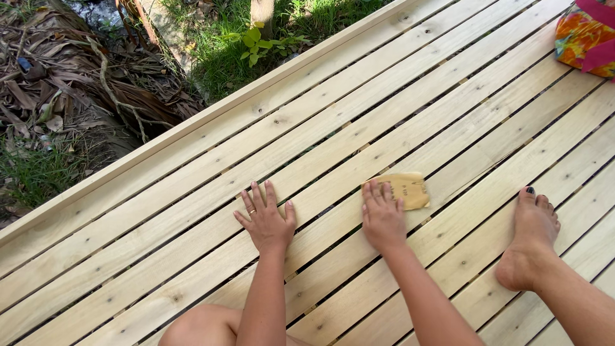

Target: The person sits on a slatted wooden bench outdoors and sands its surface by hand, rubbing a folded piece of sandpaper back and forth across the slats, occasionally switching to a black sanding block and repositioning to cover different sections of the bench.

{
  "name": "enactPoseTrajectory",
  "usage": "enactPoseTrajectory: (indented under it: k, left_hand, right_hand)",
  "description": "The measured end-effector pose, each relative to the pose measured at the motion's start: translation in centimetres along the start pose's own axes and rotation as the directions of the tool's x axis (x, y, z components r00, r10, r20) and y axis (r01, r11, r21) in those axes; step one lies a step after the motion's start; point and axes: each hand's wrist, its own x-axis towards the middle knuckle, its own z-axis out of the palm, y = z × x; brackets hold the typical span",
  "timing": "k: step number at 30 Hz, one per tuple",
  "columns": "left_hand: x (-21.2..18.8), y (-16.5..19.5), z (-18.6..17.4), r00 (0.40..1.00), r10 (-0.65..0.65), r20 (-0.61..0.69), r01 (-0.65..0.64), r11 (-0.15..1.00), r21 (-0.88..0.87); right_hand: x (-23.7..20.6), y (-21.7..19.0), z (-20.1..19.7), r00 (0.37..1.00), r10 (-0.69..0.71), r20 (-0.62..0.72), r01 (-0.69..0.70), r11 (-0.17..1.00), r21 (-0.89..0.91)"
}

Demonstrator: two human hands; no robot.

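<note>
where fingers press, tan sandpaper [405, 189]

Right hand [382, 216] covers part of the sandpaper [406, 189]; the colourful cloth [586, 35] is cut off at the corner.

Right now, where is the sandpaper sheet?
In the head view, the sandpaper sheet lies flat on the wooden slats, right of centre, under the right hand fingertips, left of the bare foot.

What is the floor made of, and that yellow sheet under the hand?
The floor planks look like pale bare wood: knots and grain show. The yellow sheet under the right hand looks like sandpaper, thin with a papery back, though its grit is hidden.
</note>
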Motion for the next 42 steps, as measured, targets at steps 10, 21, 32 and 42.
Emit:
enactPoseTrajectory:
  k: [10, 21, 32, 42]
  left_hand:
    - [-0.3, -0.4, 0.6, 0.998, 0.037, -0.051, -0.038, 0.999, -0.024]
    - [0.3, -0.2, 0.4, 1.000, 0.012, -0.016, -0.013, 0.999, -0.036]
    - [0.6, -0.7, 1.7, 0.997, 0.036, -0.073, -0.040, 0.998, -0.051]
    - [1.1, -0.7, 1.9, 0.998, 0.035, -0.055, -0.037, 0.998, -0.045]
  right_hand:
    - [-8.4, -6.0, 0.5, 0.763, -0.645, 0.044, 0.643, 0.764, 0.051]
    - [6.6, 6.2, -0.3, 0.977, 0.107, -0.184, -0.091, 0.991, 0.093]
    - [6.5, -1.4, 0.4, 0.886, -0.462, 0.038, 0.463, 0.886, -0.036]
    - [6.7, -4.3, 2.4, 0.955, -0.254, -0.151, 0.271, 0.957, 0.100]
